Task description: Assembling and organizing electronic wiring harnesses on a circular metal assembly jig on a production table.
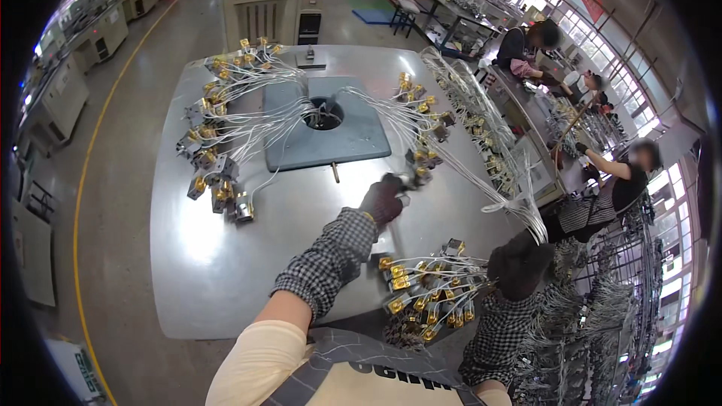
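My right hand [519,267], in a dark glove, is closed round a bundle of white wires [530,219]. From its left side the wires fan out to several gold-and-metal end pieces [401,283] hanging over the table's near edge. My left hand [383,201], also gloved, is curled above the metal table [308,233], close to a cluster of similar end pieces [423,165]. Its fingertips are blurred, and a small silvery part shows beside them; what they hold cannot be made out. More wired end pieces [218,158] lie along the table's left side.
A grey square plate [331,152] with a round hole sits mid-table, with wires running out of the hole. Clear plastic-covered wire bundles [481,113] line the right edge. Racks of wired parts [602,316] stand at right. Several people [624,188] work at benches beyond.
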{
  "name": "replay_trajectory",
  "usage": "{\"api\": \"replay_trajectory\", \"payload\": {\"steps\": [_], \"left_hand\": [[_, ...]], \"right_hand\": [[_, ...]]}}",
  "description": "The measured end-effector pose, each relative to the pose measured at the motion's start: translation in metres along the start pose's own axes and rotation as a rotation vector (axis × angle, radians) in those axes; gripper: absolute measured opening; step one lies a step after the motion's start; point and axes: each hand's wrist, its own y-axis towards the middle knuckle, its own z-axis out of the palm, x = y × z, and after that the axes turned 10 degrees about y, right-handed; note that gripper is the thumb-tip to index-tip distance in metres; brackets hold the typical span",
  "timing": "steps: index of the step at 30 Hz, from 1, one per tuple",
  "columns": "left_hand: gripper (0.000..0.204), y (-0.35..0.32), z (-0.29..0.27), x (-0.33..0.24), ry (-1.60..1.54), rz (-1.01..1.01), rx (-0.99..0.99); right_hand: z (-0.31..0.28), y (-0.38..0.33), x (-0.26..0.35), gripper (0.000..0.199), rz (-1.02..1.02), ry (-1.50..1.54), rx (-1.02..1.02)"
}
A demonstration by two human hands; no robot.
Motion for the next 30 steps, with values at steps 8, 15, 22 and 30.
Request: {"api": "replay_trajectory", "payload": {"steps": [8, 15, 22, 30], "left_hand": [[0.051, 0.024, 0.026, -0.008, -1.289, -0.182, 0.405], [0.046, 0.030, -0.064, -0.122, -1.625, 0.177, 0.213], [0.044, 0.046, -0.090, -0.024, -1.236, -0.130, 0.169], [0.030, -0.032, -0.150, 0.081, -1.249, -0.479, -0.362]], "right_hand": [[0.013, 0.010, 0.007, 0.065, 0.075, -0.307, 0.111], [0.068, 0.033, -0.007, 0.068, 0.102, -0.641, -0.027], [0.111, 0.110, -0.025, 0.057, 0.440, -0.630, 0.175], [0.176, 0.212, -0.113, 0.039, 0.482, -1.075, 0.234]]}}
